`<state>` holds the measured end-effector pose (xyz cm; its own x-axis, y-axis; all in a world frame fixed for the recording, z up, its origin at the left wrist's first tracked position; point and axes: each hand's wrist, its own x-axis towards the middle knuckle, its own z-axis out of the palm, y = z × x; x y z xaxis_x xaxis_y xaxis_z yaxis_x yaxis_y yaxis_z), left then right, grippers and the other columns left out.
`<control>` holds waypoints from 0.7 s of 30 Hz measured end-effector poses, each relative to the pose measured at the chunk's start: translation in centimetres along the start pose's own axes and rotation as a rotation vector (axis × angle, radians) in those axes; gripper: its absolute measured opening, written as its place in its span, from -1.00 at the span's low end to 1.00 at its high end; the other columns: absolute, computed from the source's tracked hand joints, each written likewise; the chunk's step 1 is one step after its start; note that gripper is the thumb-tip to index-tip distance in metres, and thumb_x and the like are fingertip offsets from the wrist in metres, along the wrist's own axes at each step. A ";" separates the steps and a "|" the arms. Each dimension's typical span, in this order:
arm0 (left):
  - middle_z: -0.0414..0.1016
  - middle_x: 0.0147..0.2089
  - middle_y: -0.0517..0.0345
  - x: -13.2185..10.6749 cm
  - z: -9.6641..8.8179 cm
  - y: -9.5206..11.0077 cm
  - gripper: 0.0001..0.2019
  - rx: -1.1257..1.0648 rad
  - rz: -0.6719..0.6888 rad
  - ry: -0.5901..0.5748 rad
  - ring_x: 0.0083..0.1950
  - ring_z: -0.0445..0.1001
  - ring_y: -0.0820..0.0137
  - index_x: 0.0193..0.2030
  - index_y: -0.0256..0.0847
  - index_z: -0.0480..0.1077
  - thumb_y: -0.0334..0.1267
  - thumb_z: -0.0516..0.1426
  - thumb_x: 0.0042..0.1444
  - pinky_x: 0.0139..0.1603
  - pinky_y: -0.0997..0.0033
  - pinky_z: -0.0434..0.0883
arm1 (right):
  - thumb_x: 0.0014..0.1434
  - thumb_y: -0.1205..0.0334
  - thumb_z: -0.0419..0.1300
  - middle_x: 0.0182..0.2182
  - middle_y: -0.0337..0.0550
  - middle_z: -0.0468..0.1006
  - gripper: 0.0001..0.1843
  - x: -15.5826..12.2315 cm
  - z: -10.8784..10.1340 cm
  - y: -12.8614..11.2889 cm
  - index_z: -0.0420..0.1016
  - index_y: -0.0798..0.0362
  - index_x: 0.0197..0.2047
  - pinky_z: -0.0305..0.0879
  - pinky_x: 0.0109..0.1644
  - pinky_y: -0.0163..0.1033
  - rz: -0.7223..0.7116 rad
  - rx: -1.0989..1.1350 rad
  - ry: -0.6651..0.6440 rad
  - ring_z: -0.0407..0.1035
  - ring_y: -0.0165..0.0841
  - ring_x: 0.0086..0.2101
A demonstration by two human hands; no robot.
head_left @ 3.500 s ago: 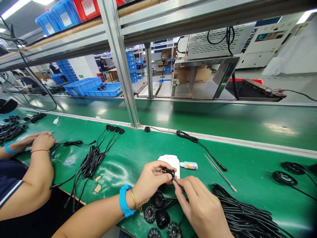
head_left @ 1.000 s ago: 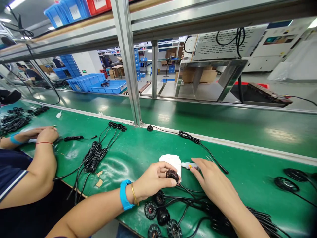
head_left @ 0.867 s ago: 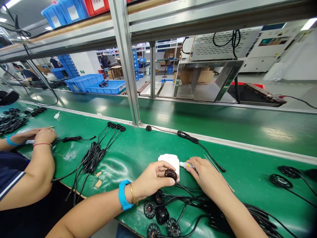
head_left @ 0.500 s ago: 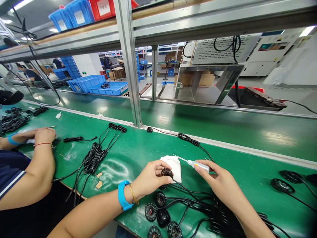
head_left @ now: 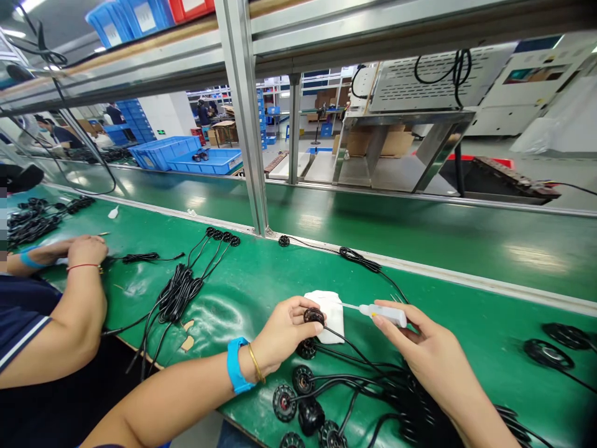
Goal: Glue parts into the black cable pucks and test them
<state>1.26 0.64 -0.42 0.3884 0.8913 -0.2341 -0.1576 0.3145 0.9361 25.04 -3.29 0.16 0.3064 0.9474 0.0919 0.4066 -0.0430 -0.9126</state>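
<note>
Between the thumb and fingers of my left hand (head_left: 284, 330) is a round black cable head (head_left: 313, 316), its cord trailing to the right. My right hand (head_left: 422, 336) grips a small white squeeze bottle (head_left: 389, 315) with a thin needle tip, lying nearly level. That tip points left toward the cable head and stays apart from it. A folded white cloth (head_left: 332, 311) lies on the green bench behind the cable head. Below my hands, several more round black cable heads (head_left: 284, 403) rest with their cords (head_left: 359, 379) bunched under my right forearm.
A co-worker's arms (head_left: 86, 280) rest on the bench at left, beside a bundle of black cables (head_left: 180, 292). A metal post (head_left: 242, 118) rises at the bench's back edge. Blurred black round parts (head_left: 550, 353) lie at right. A conveyor (head_left: 373, 224) runs behind.
The squeeze bottle has tipped from slanting to nearly level, and my right hand sits slightly farther right. My left hand still holds the cable head, turned a little. The view has shifted slightly.
</note>
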 end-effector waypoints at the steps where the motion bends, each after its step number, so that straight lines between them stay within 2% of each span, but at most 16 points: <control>1: 0.60 -0.15 -0.05 0.0 0.1 -0.2 -0.57 -0.011 0.006 0.015 -0.10 0.55 0.29 -0.15 -0.29 0.44 -0.26 0.43 -0.17 0.02 0.27 0.40 | -0.07 -0.29 0.34 -0.13 0.02 0.62 -0.45 -0.1 0.0 -0.1 0.64 0.02 -0.23 0.52 -0.23 -0.20 -0.004 0.001 0.006 0.54 -0.18 -0.25; 7: 0.59 -0.15 -0.02 -0.1 0.4 -0.9 -0.55 -0.078 0.021 0.080 -0.06 0.55 0.27 -0.14 -0.26 0.41 -0.22 0.43 -0.15 0.05 0.27 0.38 | -0.03 -0.27 0.31 -0.22 -0.03 0.66 -0.46 -0.2 -0.7 -0.5 0.66 0.03 -0.22 0.51 -0.30 -0.25 0.023 -0.003 0.014 0.55 -0.20 -0.33; 17: 0.59 -0.11 0.00 -0.2 0.5 -1.1 -0.57 -0.154 0.016 0.050 -0.05 0.56 0.33 -0.11 -0.26 0.39 -0.29 0.42 -0.10 0.05 0.34 0.37 | 0.03 -0.24 0.28 -0.33 -0.13 0.63 -0.52 -0.5 -1.4 0.0 0.64 -0.02 -0.21 0.47 -0.37 -0.33 0.009 -0.035 -0.130 0.52 -0.27 -0.39; 21: 0.58 -0.12 0.00 -0.2 0.5 -1.0 -0.58 -0.160 0.018 0.044 -0.08 0.55 0.37 -0.12 -0.27 0.40 -0.30 0.42 -0.11 0.02 0.37 0.38 | 0.02 -0.23 0.28 -0.35 -0.11 0.63 -0.53 -0.7 -1.2 -0.4 0.64 -0.01 -0.25 0.48 -0.37 -0.32 -0.033 -0.032 -0.111 0.51 -0.27 -0.42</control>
<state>1.82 -0.03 -1.12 0.3448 0.9094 -0.2325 -0.3079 0.3436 0.8872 25.65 -4.31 0.97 0.1963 0.9776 0.0757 0.4431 -0.0196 -0.8962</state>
